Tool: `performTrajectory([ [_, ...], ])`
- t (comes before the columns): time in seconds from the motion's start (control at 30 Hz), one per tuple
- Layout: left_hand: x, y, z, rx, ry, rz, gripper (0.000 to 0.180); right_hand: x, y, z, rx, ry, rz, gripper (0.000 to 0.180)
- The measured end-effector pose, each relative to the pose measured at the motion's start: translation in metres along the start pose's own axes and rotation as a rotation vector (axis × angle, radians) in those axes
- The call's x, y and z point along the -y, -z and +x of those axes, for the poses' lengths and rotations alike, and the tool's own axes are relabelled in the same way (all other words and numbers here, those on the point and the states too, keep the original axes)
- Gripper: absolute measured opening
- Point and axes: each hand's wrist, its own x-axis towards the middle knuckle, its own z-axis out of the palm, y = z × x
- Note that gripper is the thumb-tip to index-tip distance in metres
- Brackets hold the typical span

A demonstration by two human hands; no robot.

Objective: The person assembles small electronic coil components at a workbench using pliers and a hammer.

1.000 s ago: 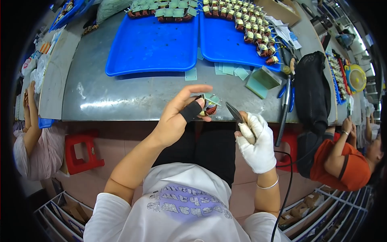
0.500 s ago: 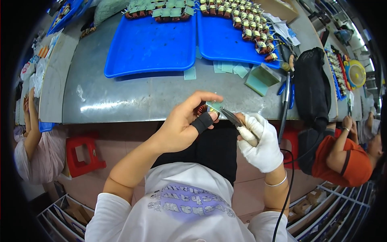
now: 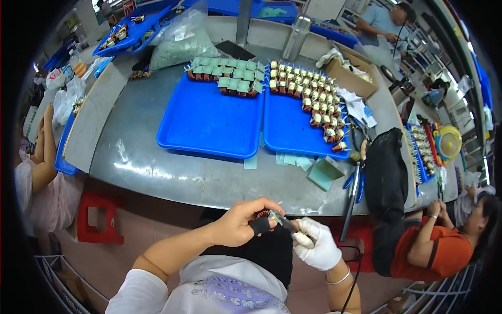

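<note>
My left hand (image 3: 241, 224), with a black band around the thumb, pinches a small copper-wound coil (image 3: 264, 214) at the table's front edge. A pale green plate was visible on this coil earlier; fingers and tool now largely hide it. My right hand (image 3: 320, 246), in a white glove, is closed around the wrapped handles of a pair of pliers (image 3: 285, 223). Their jaws reach to the coil beside my left fingertips; whether they grip a pin cannot be made out. Beyond lie a left blue tray (image 3: 209, 128), with green-topped coils (image 3: 230, 73), and a right blue tray (image 3: 287, 133), with cream-topped coils (image 3: 314, 97).
Loose green plates (image 3: 294, 159) and a green block (image 3: 325, 172) lie before the trays. To the right are a long dark tool (image 3: 350, 201) and a black bag (image 3: 387, 172). A plastic bag (image 3: 183, 47) stands far left. Other people sit on both sides.
The view has tilted up, showing more of the table's far side. Both hands still hold the coil and pliers, and the plier jaws now cover more of the coil.
</note>
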Motion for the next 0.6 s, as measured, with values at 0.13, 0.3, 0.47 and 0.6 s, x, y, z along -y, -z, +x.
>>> performTrajectory([
  [0.13,0.015,-0.001,0.002,-0.042,-0.111,-0.001,0.024,-0.003,0.001,-0.003,0.106,-0.322,0.407,0.032],
  [0.3,0.013,-0.005,0.01,-0.11,-0.095,0.019,0.024,0.014,0.014,0.011,0.037,-0.069,-0.087,0.045],
  [0.47,0.004,-0.013,0.008,-0.193,-0.093,0.153,0.023,0.022,0.015,0.011,-0.013,-0.053,-0.315,0.042],
  [0.6,0.011,-0.022,0.003,-0.268,-0.141,0.156,0.023,0.014,0.007,0.011,-0.04,0.016,-0.379,0.039],
])
